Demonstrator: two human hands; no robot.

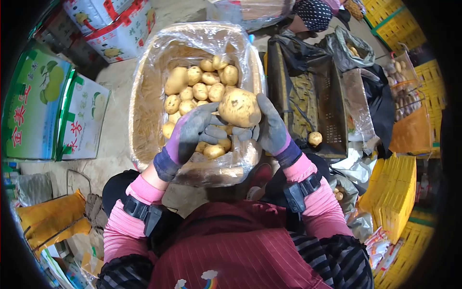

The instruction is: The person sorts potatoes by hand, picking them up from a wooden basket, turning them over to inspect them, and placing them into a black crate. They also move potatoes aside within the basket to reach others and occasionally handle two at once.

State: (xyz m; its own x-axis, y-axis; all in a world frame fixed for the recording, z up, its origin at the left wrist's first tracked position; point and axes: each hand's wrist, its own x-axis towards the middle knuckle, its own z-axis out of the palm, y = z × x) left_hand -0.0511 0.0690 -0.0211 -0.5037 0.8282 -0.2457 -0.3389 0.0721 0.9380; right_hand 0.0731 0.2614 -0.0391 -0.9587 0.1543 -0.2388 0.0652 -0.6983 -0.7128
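Observation:
A large potato (239, 108) with dark specks is held up between my two gloved hands, above a basket (136, 111) lined with clear plastic. My left hand (195, 129), in a grey and purple glove, grips the potato from the left and below, fingers curled. From the right, my right hand (273, 124) closes on it with the thumb along its side; some fingertips are hidden beneath. Several smaller potatoes (200, 90) lie heaped in the basket behind and under my hands.
To the right stands a dark crate (339, 111) with black plastic and one potato (315, 139). Printed cartons (36, 103) stand at left. Yellow crates (392, 192) are stacked at right. Another person (310, 17) is partly visible at the top.

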